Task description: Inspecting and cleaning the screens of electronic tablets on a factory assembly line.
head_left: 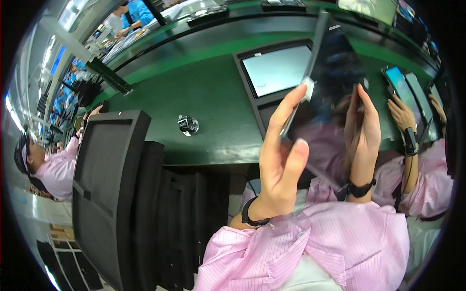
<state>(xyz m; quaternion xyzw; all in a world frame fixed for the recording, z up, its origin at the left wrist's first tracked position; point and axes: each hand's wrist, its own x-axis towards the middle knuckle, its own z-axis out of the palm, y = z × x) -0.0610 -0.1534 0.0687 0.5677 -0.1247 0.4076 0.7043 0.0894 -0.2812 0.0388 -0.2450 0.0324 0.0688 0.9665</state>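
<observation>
Both hands hold a dark, glossy flat glass panel [335, 72] upright above the green worktable [194, 97]; left hand [281, 165] curls round its edge, right hand [364, 131] flat behind; better to grip edges only, keeping fingertips off the face

Dark glossy tablet [335, 72], thin and flat.
Held upright and tilted, pinched at its left edge by the left hand [279, 165], steadied by right hand [364, 131] fingers.
</observation>
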